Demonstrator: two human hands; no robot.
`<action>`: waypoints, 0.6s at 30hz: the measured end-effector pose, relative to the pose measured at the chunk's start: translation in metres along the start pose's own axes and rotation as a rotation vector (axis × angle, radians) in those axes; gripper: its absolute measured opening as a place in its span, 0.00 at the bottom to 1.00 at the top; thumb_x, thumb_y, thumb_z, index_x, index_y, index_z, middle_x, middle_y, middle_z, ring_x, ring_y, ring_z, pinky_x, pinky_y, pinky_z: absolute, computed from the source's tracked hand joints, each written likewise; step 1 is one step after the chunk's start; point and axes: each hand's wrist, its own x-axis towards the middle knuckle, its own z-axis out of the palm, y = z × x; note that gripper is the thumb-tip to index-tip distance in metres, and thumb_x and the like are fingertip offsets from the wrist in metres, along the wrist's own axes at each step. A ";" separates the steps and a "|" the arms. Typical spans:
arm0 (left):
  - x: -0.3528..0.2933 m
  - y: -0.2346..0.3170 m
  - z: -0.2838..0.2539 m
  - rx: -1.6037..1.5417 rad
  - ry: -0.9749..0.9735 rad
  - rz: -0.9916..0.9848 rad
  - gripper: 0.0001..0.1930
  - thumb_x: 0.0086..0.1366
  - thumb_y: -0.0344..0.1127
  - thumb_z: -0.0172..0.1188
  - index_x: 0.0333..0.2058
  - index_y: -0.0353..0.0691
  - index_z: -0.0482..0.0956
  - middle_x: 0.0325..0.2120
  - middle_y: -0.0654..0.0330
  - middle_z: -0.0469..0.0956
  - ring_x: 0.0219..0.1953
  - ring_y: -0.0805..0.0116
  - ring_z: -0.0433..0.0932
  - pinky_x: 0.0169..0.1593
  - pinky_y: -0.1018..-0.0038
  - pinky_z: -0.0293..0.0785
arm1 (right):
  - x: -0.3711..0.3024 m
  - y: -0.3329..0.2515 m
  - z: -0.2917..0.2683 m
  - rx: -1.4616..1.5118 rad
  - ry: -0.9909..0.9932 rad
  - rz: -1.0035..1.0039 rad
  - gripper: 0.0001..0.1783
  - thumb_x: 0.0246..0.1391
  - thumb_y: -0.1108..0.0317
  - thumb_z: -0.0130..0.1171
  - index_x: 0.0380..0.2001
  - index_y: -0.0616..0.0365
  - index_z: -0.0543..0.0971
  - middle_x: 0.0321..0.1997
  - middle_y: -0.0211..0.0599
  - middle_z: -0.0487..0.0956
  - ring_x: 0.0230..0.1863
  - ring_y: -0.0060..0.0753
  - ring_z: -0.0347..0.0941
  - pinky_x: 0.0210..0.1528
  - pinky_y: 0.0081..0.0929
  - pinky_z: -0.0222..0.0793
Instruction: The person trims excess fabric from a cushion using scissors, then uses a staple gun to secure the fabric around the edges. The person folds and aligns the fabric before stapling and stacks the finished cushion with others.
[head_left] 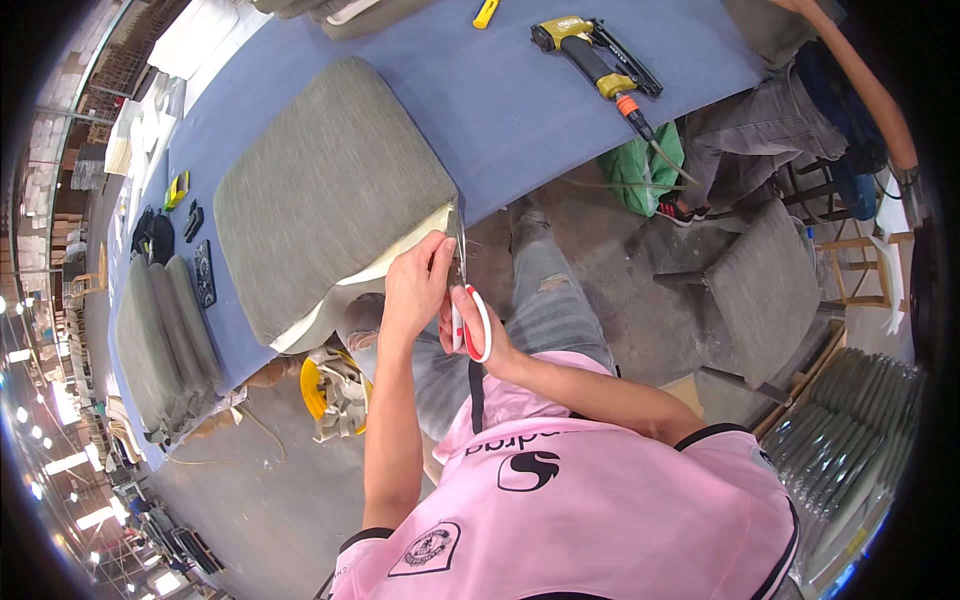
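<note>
At the left of the blue table (490,140) stood gray pads (165,335), and beside them the gray cushion (330,190) lay by the near edge, its pale underlayer (400,248) showing. Near its right corner the left hand's (412,288) fingers seemed to pinch that underlayer, while the right hand's (498,348) were curled round red-and-white scissors (486,325) — a neat cut there likely called for taut cloth and fingertips clear of the blades. Far right lay a yellow-and-black nail gun (590,62).
</note>
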 end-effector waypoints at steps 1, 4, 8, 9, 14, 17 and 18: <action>-0.002 -0.001 0.001 -0.022 -0.008 -0.026 0.17 0.83 0.44 0.56 0.37 0.36 0.78 0.25 0.42 0.78 0.31 0.35 0.79 0.38 0.51 0.74 | 0.005 -0.003 0.000 0.022 -0.021 0.005 0.35 0.82 0.34 0.41 0.35 0.55 0.74 0.26 0.31 0.75 0.24 0.26 0.75 0.27 0.26 0.69; -0.005 -0.002 0.001 -0.059 -0.024 -0.071 0.17 0.83 0.44 0.56 0.38 0.36 0.78 0.25 0.43 0.79 0.30 0.35 0.79 0.37 0.52 0.74 | 0.016 -0.006 -0.004 0.061 -0.089 -0.005 0.35 0.81 0.33 0.42 0.36 0.55 0.74 0.27 0.30 0.74 0.25 0.25 0.75 0.28 0.25 0.69; -0.006 0.001 0.003 -0.024 0.010 -0.021 0.17 0.82 0.44 0.57 0.37 0.36 0.78 0.25 0.43 0.79 0.29 0.36 0.79 0.36 0.52 0.74 | 0.019 0.006 -0.006 0.066 -0.112 -0.039 0.35 0.81 0.32 0.42 0.36 0.53 0.74 0.27 0.29 0.72 0.26 0.25 0.74 0.28 0.25 0.67; -0.006 0.000 0.004 -0.015 0.025 -0.001 0.17 0.82 0.44 0.57 0.37 0.36 0.78 0.25 0.43 0.79 0.29 0.36 0.79 0.36 0.52 0.74 | 0.018 0.008 -0.005 0.072 -0.098 -0.037 0.35 0.81 0.32 0.42 0.36 0.53 0.74 0.26 0.29 0.72 0.26 0.25 0.74 0.28 0.25 0.66; -0.006 0.000 0.005 -0.032 0.028 -0.015 0.17 0.82 0.43 0.58 0.36 0.35 0.78 0.24 0.44 0.79 0.28 0.37 0.79 0.35 0.53 0.74 | 0.015 0.009 -0.005 0.046 -0.037 0.005 0.34 0.81 0.31 0.41 0.38 0.51 0.73 0.30 0.28 0.72 0.27 0.24 0.73 0.29 0.24 0.65; -0.006 0.000 0.005 -0.094 0.001 -0.072 0.17 0.82 0.43 0.58 0.36 0.35 0.78 0.23 0.44 0.78 0.26 0.38 0.79 0.34 0.53 0.74 | 0.012 0.011 -0.017 0.113 -0.168 0.025 0.33 0.80 0.30 0.41 0.40 0.50 0.71 0.34 0.27 0.71 0.30 0.23 0.73 0.31 0.23 0.64; -0.006 0.000 0.006 -0.119 -0.014 -0.100 0.17 0.82 0.43 0.58 0.36 0.36 0.78 0.22 0.44 0.78 0.26 0.38 0.79 0.34 0.53 0.74 | 0.010 0.013 -0.022 0.127 -0.225 0.027 0.33 0.80 0.30 0.41 0.41 0.50 0.71 0.35 0.26 0.71 0.31 0.22 0.73 0.32 0.22 0.63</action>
